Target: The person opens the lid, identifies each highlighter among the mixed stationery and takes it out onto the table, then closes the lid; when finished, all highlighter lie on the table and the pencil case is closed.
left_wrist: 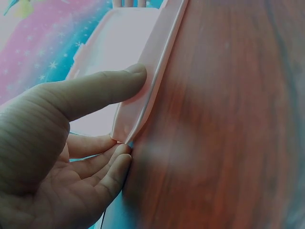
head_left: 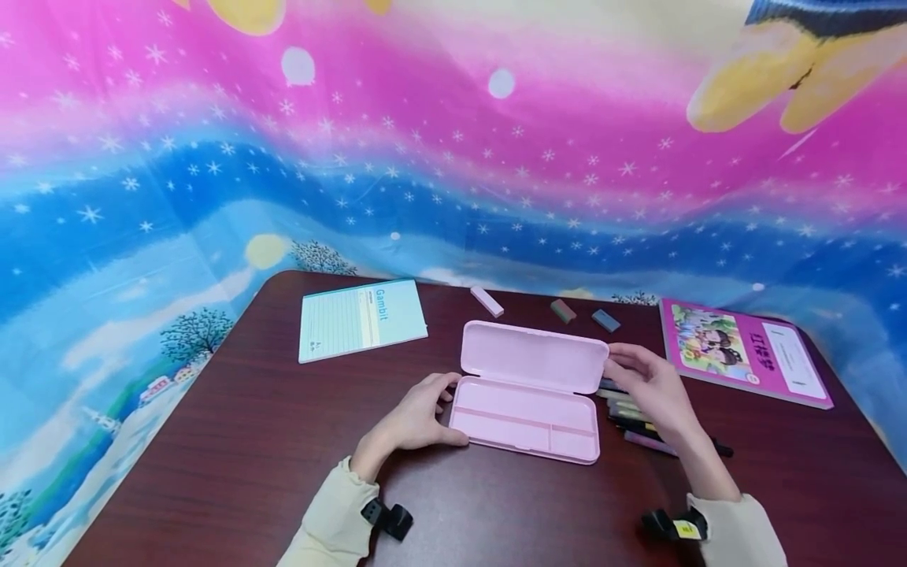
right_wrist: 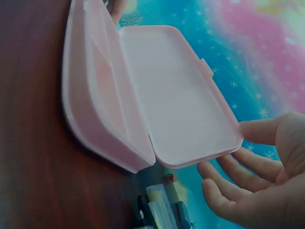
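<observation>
A pink plastic pencil case (head_left: pixel 524 413) lies on the dark table with its hinged lid (head_left: pixel 534 358) raised, leaning back. Bare divided compartments show in its base. At the left end, my left hand (head_left: pixel 418 413) grips the base; in the left wrist view the thumb (left_wrist: pixel 109 88) lies along the front wall and the fingers curl at the end. My right hand (head_left: pixel 655 394) pinches the lid's right corner; the right wrist view shows its thumb (right_wrist: pixel 261 131) on the inner edge and fingers behind. Several pens (head_left: pixel 641 429) lie beneath that hand, partly hidden.
Behind the case lie a pale pink eraser (head_left: pixel 486 301), a brown-green block (head_left: pixel 563 311) and a blue-grey block (head_left: pixel 605 320). A light green notebook (head_left: pixel 361 321) lies at back left, a pink book (head_left: pixel 744 354) at back right. A patterned cloth (head_left: pixel 425 181) hangs behind the table.
</observation>
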The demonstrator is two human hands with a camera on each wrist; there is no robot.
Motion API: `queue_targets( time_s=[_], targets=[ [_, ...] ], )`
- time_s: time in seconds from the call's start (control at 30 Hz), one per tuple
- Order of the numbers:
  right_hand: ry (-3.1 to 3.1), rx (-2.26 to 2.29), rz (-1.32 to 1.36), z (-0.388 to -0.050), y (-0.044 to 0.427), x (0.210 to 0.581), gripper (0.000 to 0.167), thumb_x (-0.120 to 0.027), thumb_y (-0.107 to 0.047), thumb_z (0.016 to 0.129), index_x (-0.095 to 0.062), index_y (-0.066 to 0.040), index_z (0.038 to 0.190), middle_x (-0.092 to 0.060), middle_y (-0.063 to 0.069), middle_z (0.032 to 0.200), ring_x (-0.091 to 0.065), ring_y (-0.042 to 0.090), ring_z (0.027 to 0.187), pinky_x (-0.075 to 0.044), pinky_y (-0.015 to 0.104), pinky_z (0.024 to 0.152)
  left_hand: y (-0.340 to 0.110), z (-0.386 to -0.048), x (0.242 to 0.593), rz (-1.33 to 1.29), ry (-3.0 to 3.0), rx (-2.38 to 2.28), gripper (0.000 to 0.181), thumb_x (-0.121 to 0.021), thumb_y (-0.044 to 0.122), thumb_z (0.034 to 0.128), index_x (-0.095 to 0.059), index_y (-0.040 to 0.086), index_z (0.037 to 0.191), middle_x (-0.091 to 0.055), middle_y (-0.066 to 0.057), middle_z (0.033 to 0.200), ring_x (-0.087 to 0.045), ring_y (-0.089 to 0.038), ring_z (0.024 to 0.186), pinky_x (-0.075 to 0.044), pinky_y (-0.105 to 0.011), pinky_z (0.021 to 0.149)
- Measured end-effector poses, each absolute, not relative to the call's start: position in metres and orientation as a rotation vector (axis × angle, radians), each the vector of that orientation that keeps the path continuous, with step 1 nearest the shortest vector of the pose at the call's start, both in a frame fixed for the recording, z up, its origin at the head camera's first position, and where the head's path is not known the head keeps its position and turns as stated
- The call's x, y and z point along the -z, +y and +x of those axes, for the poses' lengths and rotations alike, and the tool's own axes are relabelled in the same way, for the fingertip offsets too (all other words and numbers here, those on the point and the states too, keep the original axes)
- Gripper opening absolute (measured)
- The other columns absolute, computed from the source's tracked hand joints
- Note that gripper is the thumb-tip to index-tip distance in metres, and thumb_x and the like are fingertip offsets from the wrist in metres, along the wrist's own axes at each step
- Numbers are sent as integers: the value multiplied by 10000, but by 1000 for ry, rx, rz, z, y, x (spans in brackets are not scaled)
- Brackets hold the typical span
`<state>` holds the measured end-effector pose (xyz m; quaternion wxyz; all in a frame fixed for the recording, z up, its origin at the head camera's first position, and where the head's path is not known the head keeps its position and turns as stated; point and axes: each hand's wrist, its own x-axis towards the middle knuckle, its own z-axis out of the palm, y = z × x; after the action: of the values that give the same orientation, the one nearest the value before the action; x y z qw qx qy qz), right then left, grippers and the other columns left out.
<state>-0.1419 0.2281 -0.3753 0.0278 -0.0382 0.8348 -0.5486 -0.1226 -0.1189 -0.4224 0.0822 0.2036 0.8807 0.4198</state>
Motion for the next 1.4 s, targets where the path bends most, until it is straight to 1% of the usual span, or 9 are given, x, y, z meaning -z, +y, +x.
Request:
queue_targets(
  time_s=[0.17,0.27,0.5,0.63,0.8,0.9,1.13,1.27,1.4],
  targets=[
    [2526,1821,-172,-127,230,377,416,-550,-271,982,-534,62,1231,-668,-19,1017,-652,99,948,-547,264,784,-119,-123,421,602,2646,-1248,841,-868,239,672,-446,-11,1355,-521,-126,1232,-540,-190,1008,-499,-345,817],
    [2546,1846,-162,-118,230,380,383,-557,-245,980,-560,63,1208,-672,-82,977,-660,87,920,-546,243,771,-119,-123,421,593,2647,-1250,847,-869,238,671,-445,-18,1358,-530,-126,1215,-540,-193,1005,-498,-341,816],
    [2590,1876,-47,-101,224,390,314,-626,-190,941,-620,56,1137,-690,-132,939,-655,42,820,-539,223,624,-118,-123,421,602,2661,-1264,836,-871,221,663,-455,-51,1335,-542,-137,1169,-544,-217,990,-506,-319,798],
    [2535,1935,-55,-99,222,393,324,-673,-150,905,-626,76,1132,-696,-140,973,-642,1,837,-514,231,560,-119,-123,421,614,2660,-1283,813,-873,209,657,-467,-53,1310,-546,-126,1126,-540,-198,971,-505,-317,786],
    [2470,1931,-58,-97,223,397,383,-699,-139,883,-606,91,1175,-685,-116,1031,-652,14,924,-523,184,658,-123,-124,420,610,2609,-1335,826,-875,186,657,-453,-65,1322,-551,-134,1153,-565,-209,970,-517,-305,781],
    [2477,1840,-55,-95,225,399,417,-721,-159,865,-609,62,1201,-667,-31,1098,-651,34,942,-531,195,733,-129,-126,419,603,2570,-1352,811,-851,187,700,-430,-56,1350,-552,-146,1204,-580,-229,1001,-521,-310,801],
    [2445,1767,-98,-94,226,404,470,-719,-163,867,-565,31,1266,-544,199,1288,-632,41,996,-529,213,786,-145,-128,415,619,2574,-1346,502,-665,94,881,-485,18,1344,-569,-155,1232,-605,-241,1003,-523,-337,827],
    [2402,1802,-134,-93,224,407,475,-702,-109,874,-534,45,1291,-483,232,1346,-626,51,1008,-529,212,792,-144,-128,414,583,2524,-1346,384,-558,182,971,-514,85,1340,-597,-123,1191,-620,-204,897,-526,-318,722],
    [2437,1754,-178,-92,221,410,460,-692,-116,883,-538,21,1294,-478,209,1361,-616,109,1047,-519,202,805,-141,-127,413,570,2501,-1355,456,-573,299,966,-488,84,1359,-601,-120,1167,-622,-216,938,-526,-368,788]
  ],
)
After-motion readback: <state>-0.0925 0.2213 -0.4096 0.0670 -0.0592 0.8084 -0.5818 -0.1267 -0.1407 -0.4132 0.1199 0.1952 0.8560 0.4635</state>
